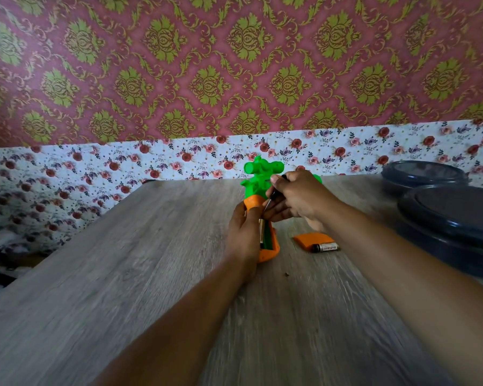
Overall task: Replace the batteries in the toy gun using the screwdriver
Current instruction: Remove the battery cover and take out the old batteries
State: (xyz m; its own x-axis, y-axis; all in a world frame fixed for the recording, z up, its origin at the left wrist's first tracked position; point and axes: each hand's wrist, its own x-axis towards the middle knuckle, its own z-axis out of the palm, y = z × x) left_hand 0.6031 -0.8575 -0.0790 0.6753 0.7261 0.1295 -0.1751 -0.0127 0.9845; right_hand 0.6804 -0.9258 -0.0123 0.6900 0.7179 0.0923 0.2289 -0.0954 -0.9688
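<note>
The green and orange toy gun (pixel 258 176) lies on the wooden table (pixel 151 274), its orange grip toward me with the battery slot open and a battery inside it. My left hand (pixel 244 232) grips the orange handle from the left. My right hand (pixel 299 197) holds a black-handled screwdriver (pixel 273 196), whose metal shaft points down into the open slot. The orange battery cover (pixel 313 239) lies on the table to the right, and a loose battery (pixel 325 247) rests against its front edge.
Dark grey round lidded containers (pixel 452 213) stand stacked at the table's right side. The wall with floral paper runs right behind the gun. The table's left edge drops off to dark clutter at the far left.
</note>
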